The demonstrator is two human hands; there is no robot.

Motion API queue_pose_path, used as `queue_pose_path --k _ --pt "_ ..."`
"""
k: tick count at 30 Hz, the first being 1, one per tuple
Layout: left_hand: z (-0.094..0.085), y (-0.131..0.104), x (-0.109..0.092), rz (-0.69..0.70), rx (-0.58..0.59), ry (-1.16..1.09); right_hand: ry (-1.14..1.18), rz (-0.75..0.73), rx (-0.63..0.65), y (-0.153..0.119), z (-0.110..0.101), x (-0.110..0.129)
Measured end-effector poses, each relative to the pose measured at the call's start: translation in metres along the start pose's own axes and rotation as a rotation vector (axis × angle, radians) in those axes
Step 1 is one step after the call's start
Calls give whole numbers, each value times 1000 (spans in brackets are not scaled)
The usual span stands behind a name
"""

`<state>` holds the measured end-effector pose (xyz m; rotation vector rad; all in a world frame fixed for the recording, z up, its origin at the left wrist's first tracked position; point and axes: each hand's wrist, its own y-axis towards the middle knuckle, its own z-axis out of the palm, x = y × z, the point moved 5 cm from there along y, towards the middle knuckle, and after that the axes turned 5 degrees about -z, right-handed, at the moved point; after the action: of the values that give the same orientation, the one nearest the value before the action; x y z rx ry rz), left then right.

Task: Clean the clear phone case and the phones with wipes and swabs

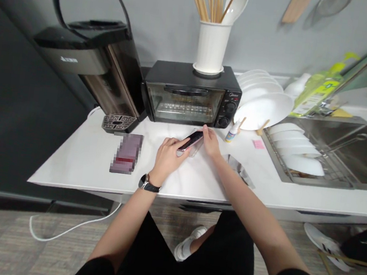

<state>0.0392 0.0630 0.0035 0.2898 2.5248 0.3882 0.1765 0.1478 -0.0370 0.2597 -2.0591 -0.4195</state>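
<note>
Over the white countertop (76,160), my left hand (169,153) is closed on a dark phone (191,140) that lies tilted between both hands. My right hand (211,142) is at the phone's far right side, its fingers bent around a clear, see-through piece (196,149) that looks like a case or film just under the phone. Where the phone and this piece touch is too small to make out. Beside my right forearm lies a crumpled silvery sheet (239,171). A small white bottle (232,132) stands behind it.
A toaster oven (185,106) stands at the back, a white cup of chopsticks (212,45) on top. To its left is a black dispenser (111,70); a blurred purple item (127,153) lies in front. White plates (265,109) and a sink (362,155) are on the right.
</note>
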Motion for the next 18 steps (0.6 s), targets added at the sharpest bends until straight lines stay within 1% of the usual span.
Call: queue_pose_path --k 8,14,18 --pt "5 -4 0 -12 66 -86 -145 -19 -13 -3 4 -7" --pt "6 -3 2 -28 75 -100 -224 -26 -37 -2 7 -10" --pt "6 -2 1 1 79 -98 -259 -17 -50 -2 9 -10"
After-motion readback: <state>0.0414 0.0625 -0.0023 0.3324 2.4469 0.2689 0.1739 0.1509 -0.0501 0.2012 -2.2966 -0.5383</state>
